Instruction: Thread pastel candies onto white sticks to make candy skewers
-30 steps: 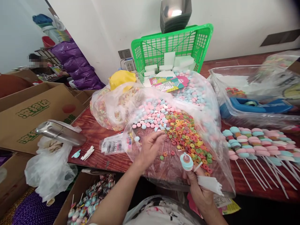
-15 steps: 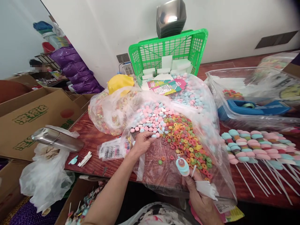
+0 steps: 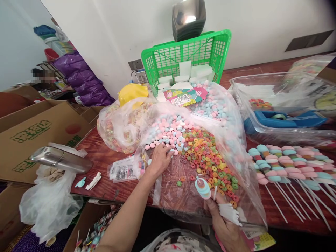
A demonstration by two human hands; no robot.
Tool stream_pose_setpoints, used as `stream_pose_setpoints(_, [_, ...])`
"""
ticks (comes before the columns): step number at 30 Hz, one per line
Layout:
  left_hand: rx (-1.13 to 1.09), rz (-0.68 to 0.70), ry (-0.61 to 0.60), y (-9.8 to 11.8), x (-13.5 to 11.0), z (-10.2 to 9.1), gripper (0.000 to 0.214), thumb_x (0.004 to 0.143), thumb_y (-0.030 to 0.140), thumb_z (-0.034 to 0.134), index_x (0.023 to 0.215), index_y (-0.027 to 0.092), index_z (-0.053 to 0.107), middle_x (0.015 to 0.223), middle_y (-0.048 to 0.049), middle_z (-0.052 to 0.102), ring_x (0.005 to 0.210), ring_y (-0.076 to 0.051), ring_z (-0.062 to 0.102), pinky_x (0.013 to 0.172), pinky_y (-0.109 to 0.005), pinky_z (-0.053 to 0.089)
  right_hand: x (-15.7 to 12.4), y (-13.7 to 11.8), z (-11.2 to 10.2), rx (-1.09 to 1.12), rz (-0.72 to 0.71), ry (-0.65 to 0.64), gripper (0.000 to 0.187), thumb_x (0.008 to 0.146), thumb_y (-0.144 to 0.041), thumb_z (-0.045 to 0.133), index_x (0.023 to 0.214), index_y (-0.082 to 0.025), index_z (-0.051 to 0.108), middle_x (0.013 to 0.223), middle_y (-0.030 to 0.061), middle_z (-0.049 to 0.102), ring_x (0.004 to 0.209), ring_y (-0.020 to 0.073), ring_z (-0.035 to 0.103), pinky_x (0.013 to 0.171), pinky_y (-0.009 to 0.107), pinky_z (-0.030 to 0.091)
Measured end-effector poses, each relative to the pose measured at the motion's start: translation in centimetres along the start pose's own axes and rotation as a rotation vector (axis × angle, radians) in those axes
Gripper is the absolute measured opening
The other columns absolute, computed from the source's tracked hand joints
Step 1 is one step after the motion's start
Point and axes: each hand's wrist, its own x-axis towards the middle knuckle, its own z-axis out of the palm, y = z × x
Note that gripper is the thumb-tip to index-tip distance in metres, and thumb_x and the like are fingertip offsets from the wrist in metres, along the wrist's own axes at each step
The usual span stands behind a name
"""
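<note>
My left hand [image 3: 159, 160] is at the near edge of a pile of pink and blue button-shaped candies [image 3: 168, 131], its fingers curled and pinching at a pale blue candy [image 3: 172, 151]. Low on the right, my right hand [image 3: 223, 222] grips a candy skewer [image 3: 202, 187], with blue pieces threaded on a stick whose tip points up. The same hand also holds a bundle of white sticks [image 3: 229, 214]. Between the hands, colourful ring gummies [image 3: 207, 154] are spread on a clear plastic bag [image 3: 175, 189].
Finished candy skewers [image 3: 291, 164] lie stacked at right, below a clear tub [image 3: 262, 131] with a blue tape dispenser [image 3: 288, 120]. A green basket [image 3: 183, 49] stands behind. A steel flask [image 3: 61, 159] and cardboard boxes [image 3: 39, 136] are at left.
My left hand has shifted slightly left, and its fingers have curled more over the candies. My right hand keeps the skewer and sticks in nearly the same place. The view has shifted slightly.
</note>
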Motion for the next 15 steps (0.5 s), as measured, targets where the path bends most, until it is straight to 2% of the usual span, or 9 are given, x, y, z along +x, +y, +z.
stream_pose_setpoints(2, [-0.001,0.058,-0.009,-0.4,-0.3,0.2,0.019,0.087,0.028,0.06,0.095,0.019,0.074,0.094,-0.0081,0.061,0.094,-0.023,0.053,0.087,-0.038,0.043,0.4,-0.5,-0.1,0.02,0.032,-0.034,0.027,0.099,-0.035,0.047,0.087,-0.021,0.067,0.056,-0.003,0.061,0.045,0.0127,0.055,0.043,0.022,0.045])
stream_pose_setpoints(4, [-0.031,0.064,-0.008,-0.6,-0.5,0.4,0.019,0.087,0.03,0.061,0.095,0.019,0.074,0.095,-0.0079,0.062,0.094,-0.022,0.053,0.087,-0.038,0.042,0.7,-0.9,-0.2,0.019,0.029,-0.034,0.029,0.099,-0.036,0.047,0.082,-0.021,0.067,0.054,-0.0029,0.06,0.044,0.0132,0.055,0.042,0.022,0.045])
stream_pose_setpoints(8, [-0.094,0.021,-0.003,-0.8,-0.7,0.5,0.019,0.086,0.031,0.062,0.091,0.019,0.075,0.089,-0.0066,0.062,0.089,-0.021,0.053,0.088,-0.038,0.041,0.6,-0.8,-0.2,0.028,0.003,-0.012,0.027,0.098,-0.036,0.047,0.091,-0.021,0.068,0.06,-0.0008,0.066,0.047,0.0145,0.059,0.045,0.023,0.048])
stream_pose_setpoints(11, [-0.139,0.032,0.003,-0.7,-1.0,0.3,0.018,0.085,0.031,0.063,0.084,0.019,0.076,0.084,-0.0057,0.062,0.087,-0.021,0.053,0.086,-0.036,0.041,-0.1,-0.1,0.0,0.034,0.078,-0.017,0.026,0.098,-0.036,0.049,0.094,-0.02,0.068,0.06,-0.0011,0.064,0.048,0.0144,0.058,0.047,0.023,0.047])
stream_pose_setpoints(15, [-0.285,0.013,0.035,-0.4,-1.8,-0.1,0.01,0.079,0.024,0.067,0.074,0.018,0.074,0.081,-0.0045,0.064,0.084,-0.019,0.056,0.083,-0.035,0.043,-1.1,0.7,0.0,0.105,0.214,-0.084,0.027,0.097,-0.036,0.049,0.083,-0.02,0.065,0.058,-0.0017,0.058,0.05,0.0135,0.054,0.05,0.023,0.045])
